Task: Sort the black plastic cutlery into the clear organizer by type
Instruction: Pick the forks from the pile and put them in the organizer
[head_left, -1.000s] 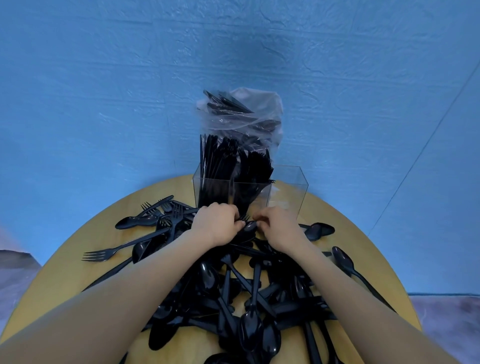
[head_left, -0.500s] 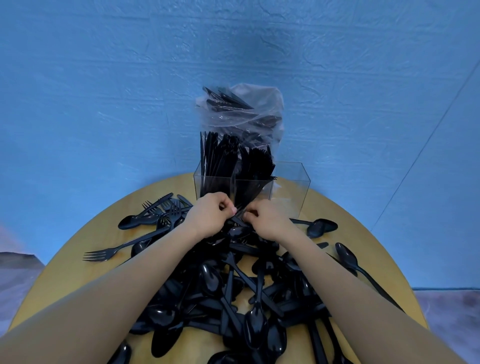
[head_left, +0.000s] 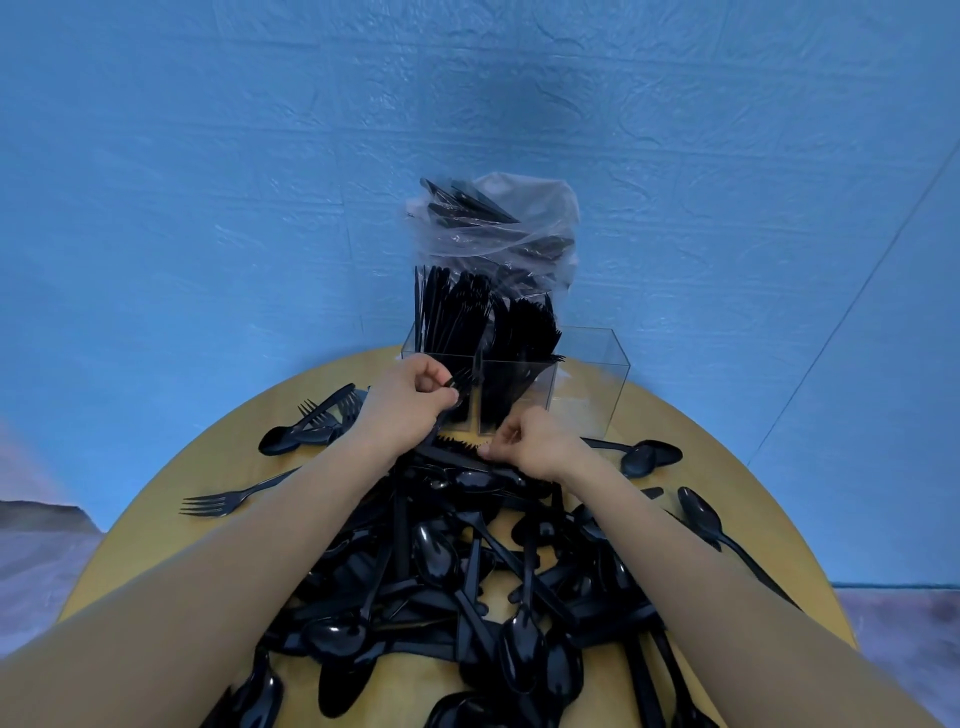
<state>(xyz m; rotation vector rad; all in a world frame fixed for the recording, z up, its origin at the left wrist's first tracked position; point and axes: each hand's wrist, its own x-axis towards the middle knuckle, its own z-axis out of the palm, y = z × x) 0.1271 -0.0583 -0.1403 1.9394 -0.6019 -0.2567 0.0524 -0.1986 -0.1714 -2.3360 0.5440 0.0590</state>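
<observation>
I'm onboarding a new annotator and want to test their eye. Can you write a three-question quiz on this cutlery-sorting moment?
1. True or false: the right-hand compartment of the clear organizer holds no cutlery.
2. Which hand holds a fork up at the organizer? A) left hand B) right hand C) neither
3. Fill in: the lone fork on the table, left of the arms, lies with its tines pointing ____.

Key
1. True; only the two compartments to its left are filled.
2. A; the left hand grips a fork, the right hand pinches into the pile.
3. Left.
</observation>
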